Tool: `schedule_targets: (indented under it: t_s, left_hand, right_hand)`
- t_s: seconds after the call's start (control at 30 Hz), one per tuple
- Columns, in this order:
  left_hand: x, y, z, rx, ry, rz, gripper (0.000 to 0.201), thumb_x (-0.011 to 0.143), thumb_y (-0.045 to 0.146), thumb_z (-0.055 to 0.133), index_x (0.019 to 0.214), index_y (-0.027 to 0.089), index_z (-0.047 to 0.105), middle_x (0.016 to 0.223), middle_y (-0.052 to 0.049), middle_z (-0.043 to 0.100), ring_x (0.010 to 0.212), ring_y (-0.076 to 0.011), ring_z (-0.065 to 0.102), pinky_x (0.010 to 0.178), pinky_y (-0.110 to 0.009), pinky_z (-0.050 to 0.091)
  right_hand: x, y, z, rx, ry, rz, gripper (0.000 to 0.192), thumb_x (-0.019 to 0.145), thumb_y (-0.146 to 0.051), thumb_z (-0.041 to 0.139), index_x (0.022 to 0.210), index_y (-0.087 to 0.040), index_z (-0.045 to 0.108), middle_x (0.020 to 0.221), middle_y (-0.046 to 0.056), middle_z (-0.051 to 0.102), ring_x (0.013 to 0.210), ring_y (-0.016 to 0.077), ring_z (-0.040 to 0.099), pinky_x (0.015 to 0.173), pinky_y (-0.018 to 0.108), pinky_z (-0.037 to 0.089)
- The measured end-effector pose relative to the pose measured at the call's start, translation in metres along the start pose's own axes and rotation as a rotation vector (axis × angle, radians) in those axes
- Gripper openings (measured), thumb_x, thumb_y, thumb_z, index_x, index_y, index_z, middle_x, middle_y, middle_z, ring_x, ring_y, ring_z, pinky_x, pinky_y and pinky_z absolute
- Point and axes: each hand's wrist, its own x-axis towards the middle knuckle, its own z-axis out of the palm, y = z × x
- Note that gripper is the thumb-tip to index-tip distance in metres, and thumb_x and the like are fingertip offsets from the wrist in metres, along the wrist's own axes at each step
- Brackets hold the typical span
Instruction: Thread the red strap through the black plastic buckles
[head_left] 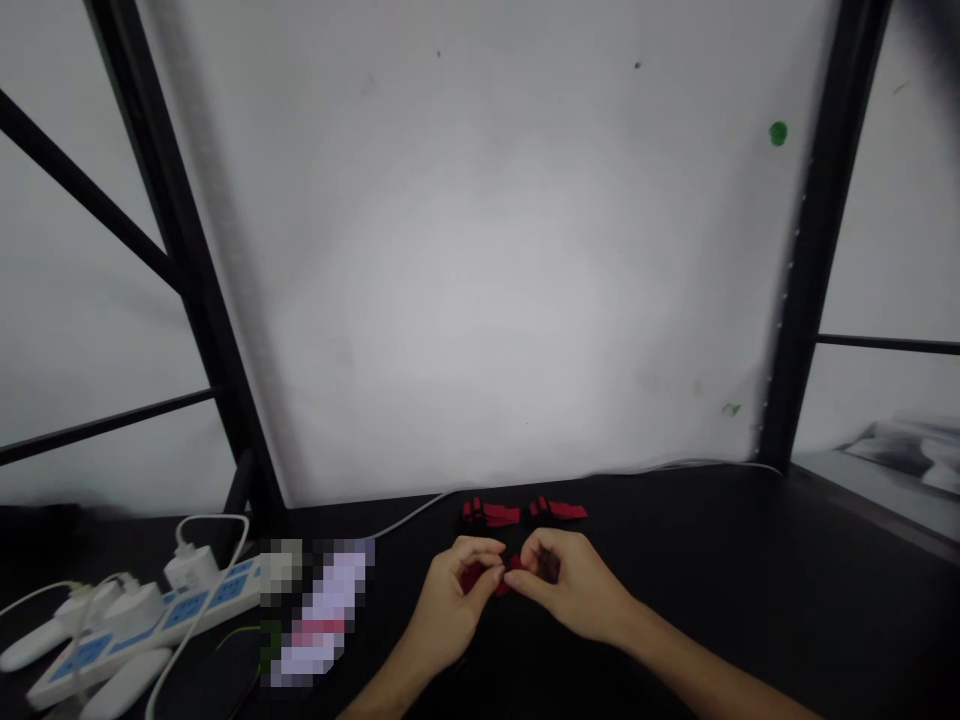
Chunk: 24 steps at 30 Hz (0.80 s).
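Head view: 2 bare hands are seen close together over the black tabletop [750,560]. A small red piece [495,578] is pinched between the curled fingers of the left hand [457,590] and the right hand [570,585], both closed narrowly on it. Just beyond the hands, a red and black strap [521,513] is laid flat near the white back panel [495,250]. A white power strip [142,625] with plugged-in adapters is placed well apart at the left.

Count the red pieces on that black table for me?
3: two red strips lie side by side beyond the hands; one small red piece is pinched between left hand and right hand, partly hidden.
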Motion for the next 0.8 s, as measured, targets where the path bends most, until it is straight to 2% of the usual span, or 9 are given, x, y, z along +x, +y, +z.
schedule_targets:
  t_s: [0.07,0.17,0.27,0.33,0.43,0.53,0.6,0.7,0.8]
  left_hand:
    - [-0.005,0.001,0.001,0.12,-0.033,0.072,0.027,0.078,0.02,0.068,0.105,0.022,0.071,0.098,-0.007,0.065,0.09,-0.023,0.062,0.083,-0.036,0.049]
    - [-0.009,0.003,0.005,0.357,-0.045,0.169,0.044,0.068,0.016,0.077,0.11,0.027,0.069,0.102,-0.007,0.064,0.102,-0.0285,0.055,0.091,-0.043,0.042]
    - [-0.008,0.003,0.008,0.521,0.035,0.249,0.036,0.071,0.012,0.073,0.104,0.028,0.072,0.102,-0.007,0.065,0.107,-0.0311,0.051,0.093,-0.046,0.038]
    - [-0.004,0.003,0.006,0.546,0.075,0.265,0.032,0.076,0.014,0.071,0.104,0.028,0.073,0.105,-0.008,0.066,0.109,-0.0319,0.051,0.094,-0.048,0.036]
    - [-0.001,0.004,0.0,0.463,0.05,0.219,0.032,0.077,0.026,0.075,0.109,0.029,0.072,0.105,-0.008,0.069,0.109,-0.0326,0.052,0.095,-0.049,0.037]
    - [0.001,0.005,-0.006,0.313,-0.02,0.155,0.032,0.08,0.032,0.072,0.112,0.029,0.072,0.103,-0.008,0.067,0.105,-0.0294,0.056,0.095,-0.047,0.039]
    - [0.001,0.005,-0.008,0.212,-0.058,0.126,0.032,0.081,0.031,0.07,0.113,0.027,0.072,0.104,-0.008,0.065,0.103,-0.0266,0.057,0.096,-0.044,0.041]
    - [0.001,0.004,-0.009,0.061,-0.141,0.119,0.033,0.081,0.03,0.069,0.114,0.026,0.072,0.103,-0.008,0.064,0.102,-0.0242,0.058,0.096,-0.039,0.043]
    - [0.001,0.004,-0.009,-0.109,-0.246,0.077,0.029,0.077,0.031,0.075,0.105,0.022,0.075,0.097,-0.007,0.066,0.093,-0.0226,0.061,0.087,-0.035,0.047]
  right_hand:
    - [0.0,0.002,0.005,0.01,-0.015,0.057,0.023,0.084,-0.035,0.064,0.071,-0.017,0.061,0.064,-0.001,0.06,0.058,0.0119,0.051,0.053,0.023,0.037]
    - [-0.002,0.005,0.013,0.015,-0.011,0.074,0.022,0.087,-0.034,0.06,0.072,-0.016,0.06,0.065,-0.001,0.06,0.058,0.0117,0.049,0.054,0.023,0.035]
    - [-0.002,0.005,0.014,-0.002,0.003,0.036,0.024,0.088,-0.034,0.057,0.072,-0.017,0.057,0.065,-0.002,0.056,0.058,0.0109,0.045,0.054,0.023,0.033]
    - [0.001,0.005,0.009,0.034,0.028,0.025,0.025,0.089,-0.036,0.056,0.072,-0.018,0.053,0.064,-0.004,0.051,0.058,0.0103,0.043,0.053,0.023,0.032]
    - [0.007,0.007,-0.007,0.283,-0.001,0.085,0.029,0.086,-0.04,0.059,0.07,-0.02,0.045,0.063,-0.006,0.046,0.054,0.0085,0.039,0.051,0.021,0.031]
    - [0.01,0.008,-0.026,0.543,-0.153,0.171,0.027,0.076,-0.036,0.072,0.081,-0.02,0.05,0.064,-0.008,0.053,0.051,0.0072,0.043,0.05,0.02,0.031]
    - [0.009,0.008,-0.035,0.551,-0.286,0.199,0.033,0.07,-0.031,0.078,0.092,-0.019,0.057,0.065,-0.006,0.061,0.052,0.0082,0.05,0.05,0.02,0.033]
    - [0.006,0.008,-0.039,0.492,-0.453,0.203,0.03,0.067,-0.034,0.082,0.082,-0.015,0.063,0.063,-0.002,0.066,0.051,0.0095,0.056,0.05,0.021,0.033]
    - [0.003,0.008,-0.032,0.515,-0.465,0.175,0.031,0.068,-0.039,0.082,0.076,-0.015,0.065,0.06,-0.003,0.064,0.05,0.0083,0.052,0.051,0.021,0.033]
